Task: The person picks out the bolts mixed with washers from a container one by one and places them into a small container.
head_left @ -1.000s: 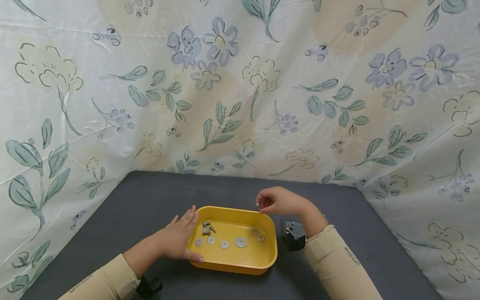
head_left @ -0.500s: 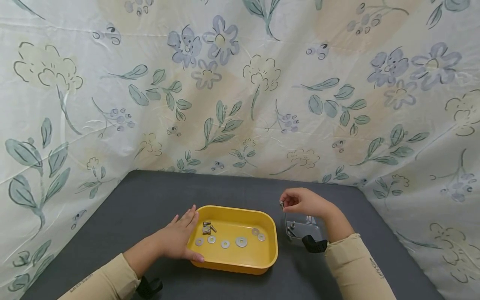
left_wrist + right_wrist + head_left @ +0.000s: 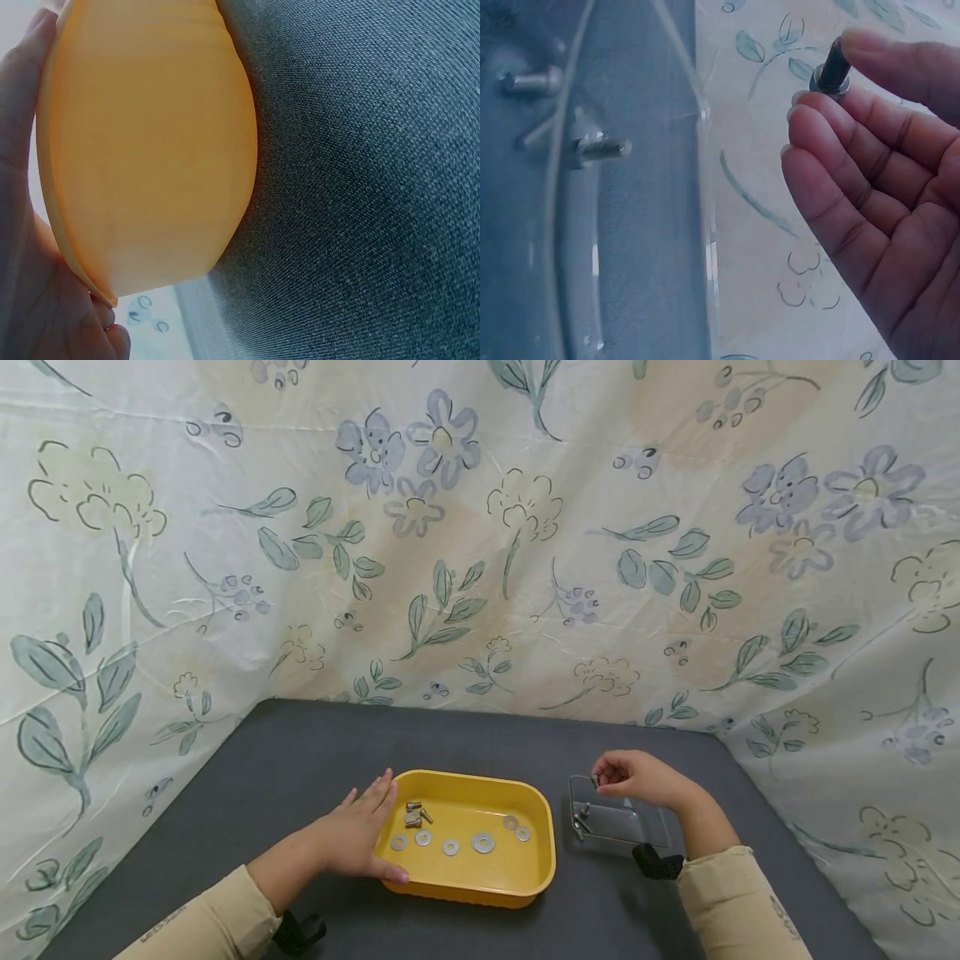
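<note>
My right hand (image 3: 645, 777) pinches a metal bolt (image 3: 834, 69) between thumb and fingertips, above the clear plastic box (image 3: 611, 822). Inside that box lie a few bolts (image 3: 604, 149), seen through its wall in the right wrist view. At the left end of the yellow tray (image 3: 465, 891), my left hand (image 3: 348, 843) rests along the rim with fingers spread, the thumb at the near corner. Several small bolts (image 3: 413, 819) sit clustered at the tray's left, and several flat washers (image 3: 483, 842) are spread across its floor. The left wrist view shows the tray's outer wall (image 3: 150, 150).
Tray and box stand side by side on a dark grey cloth-covered table (image 3: 337, 735), a narrow gap between them. A floral curtain (image 3: 480, 527) hangs behind and along both sides. Black straps (image 3: 658, 862) sit at the wrists.
My right hand has carried the bolt rightward, from above the tray's far right corner to over the clear box. The left hand and the tray have stayed in place.
</note>
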### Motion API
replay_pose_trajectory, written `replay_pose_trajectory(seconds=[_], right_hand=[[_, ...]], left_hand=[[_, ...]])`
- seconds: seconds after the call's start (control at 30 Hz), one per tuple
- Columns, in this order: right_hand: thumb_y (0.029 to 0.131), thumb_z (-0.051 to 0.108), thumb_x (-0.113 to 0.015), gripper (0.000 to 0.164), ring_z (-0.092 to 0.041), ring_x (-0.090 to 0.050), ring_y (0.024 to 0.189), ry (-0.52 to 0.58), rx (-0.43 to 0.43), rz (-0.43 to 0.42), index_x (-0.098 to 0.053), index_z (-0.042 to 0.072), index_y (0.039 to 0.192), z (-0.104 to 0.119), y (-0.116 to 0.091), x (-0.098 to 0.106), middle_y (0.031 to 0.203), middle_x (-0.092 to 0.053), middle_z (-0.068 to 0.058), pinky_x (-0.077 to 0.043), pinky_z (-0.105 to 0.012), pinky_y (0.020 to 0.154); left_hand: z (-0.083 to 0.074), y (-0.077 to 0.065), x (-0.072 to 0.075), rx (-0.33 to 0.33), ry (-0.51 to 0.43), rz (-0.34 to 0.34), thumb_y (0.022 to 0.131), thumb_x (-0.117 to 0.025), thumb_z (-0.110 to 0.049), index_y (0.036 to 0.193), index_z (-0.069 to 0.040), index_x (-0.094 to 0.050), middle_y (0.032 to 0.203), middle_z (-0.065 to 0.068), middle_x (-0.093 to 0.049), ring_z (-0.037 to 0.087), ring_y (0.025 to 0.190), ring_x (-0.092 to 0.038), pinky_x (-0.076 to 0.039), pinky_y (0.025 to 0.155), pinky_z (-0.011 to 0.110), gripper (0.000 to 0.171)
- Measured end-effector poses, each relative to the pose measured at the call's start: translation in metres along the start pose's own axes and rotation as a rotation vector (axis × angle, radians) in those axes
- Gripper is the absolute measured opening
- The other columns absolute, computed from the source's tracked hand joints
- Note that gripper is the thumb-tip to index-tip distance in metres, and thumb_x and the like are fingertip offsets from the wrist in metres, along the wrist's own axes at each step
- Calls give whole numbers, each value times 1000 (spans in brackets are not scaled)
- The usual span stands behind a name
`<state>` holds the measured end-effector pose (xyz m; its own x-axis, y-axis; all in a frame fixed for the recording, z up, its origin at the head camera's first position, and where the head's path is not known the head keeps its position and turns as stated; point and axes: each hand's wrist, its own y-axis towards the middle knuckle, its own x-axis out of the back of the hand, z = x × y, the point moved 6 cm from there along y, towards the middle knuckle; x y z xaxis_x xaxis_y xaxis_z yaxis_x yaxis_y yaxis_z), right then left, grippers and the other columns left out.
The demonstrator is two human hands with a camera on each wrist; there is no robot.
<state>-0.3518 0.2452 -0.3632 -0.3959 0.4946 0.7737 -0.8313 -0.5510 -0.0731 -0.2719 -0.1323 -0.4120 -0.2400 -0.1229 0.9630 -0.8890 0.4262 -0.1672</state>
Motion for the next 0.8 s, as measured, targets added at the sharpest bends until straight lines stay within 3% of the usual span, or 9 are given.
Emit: replay_pose_trajectory(seconds=[0.2, 0.37, 0.57, 0.8], right_hand=[[86, 15, -64, 16, -21, -55, 73, 10, 2, 4, -60, 4, 96, -7, -4, -3, 82, -57, -3, -49, -39, 63], [85, 19, -66, 21, -19, -55, 72, 0, -16, -5, -60, 3, 97, -11, -5, -4, 82, -58, -2, -49, -39, 62], [84, 25, -67, 23, -18, -55, 73, 18, -31, -5, -60, 7, 96, -16, -5, -5, 83, -58, -2, -49, -43, 65], [84, 25, -67, 28, -19, -56, 77, 0, -33, -6, -60, 3, 100, -18, -4, -4, 84, -58, -2, -49, -34, 64]], left_hand=[[0, 0, 0, -3, -1, -1, 57, -52, -84, 146, -1, -10, 153, 13, 1, 26, 140, -5, -10, 108, 54, 128], [-1, -1, 2, -19, -13, -3, 58, -53, -83, 146, 0, -10, 152, 14, 2, 27, 140, -5, -11, 107, 54, 128], [-1, -1, 2, -22, -16, 0, 59, -53, -83, 146, -1, -10, 152, 13, 2, 26, 140, -5, -11, 108, 54, 127], [-1, -1, 1, -18, -16, -1, 58, -53, -83, 146, -1, -10, 153, 13, 2, 26, 140, -5, -11, 108, 54, 128]])
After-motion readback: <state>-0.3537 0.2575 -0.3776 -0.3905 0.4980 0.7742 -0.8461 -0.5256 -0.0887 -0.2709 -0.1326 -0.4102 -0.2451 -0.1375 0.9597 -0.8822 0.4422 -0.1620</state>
